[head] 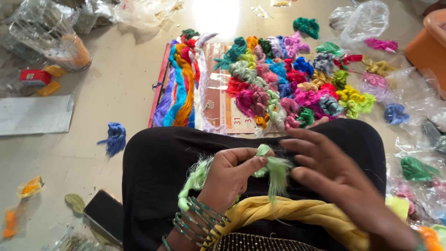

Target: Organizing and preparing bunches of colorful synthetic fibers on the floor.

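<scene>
**Pale green silk thread between my two hands**

Pale green, glossy and fine-stranded, the thread bundle [269,168] lay right between my hands, above my black-clad lap [158,162]. Its long axis ran crosswise, from a looped tail that curved down past my left wrist to a frayed tuft hanging just before my right palm. My left hand [232,174] was nearer and had the hold: thumb and fingers were closed on the bundle's knotted middle, green bangles [197,216] stacked below it on the wrist. My right hand [325,172] was spread wide, fingers loosely extended, gripping nothing; its fingertips met the tuft's edge, though I could not tell how firmly. Beyond both hands, on the floor [116,83], sat a heap of many-coloured thread skeins [288,88] on a flat card. A dark phone [106,214] lay well to my left, and yellow cloth [297,211] draped beneath my wrists.
</scene>
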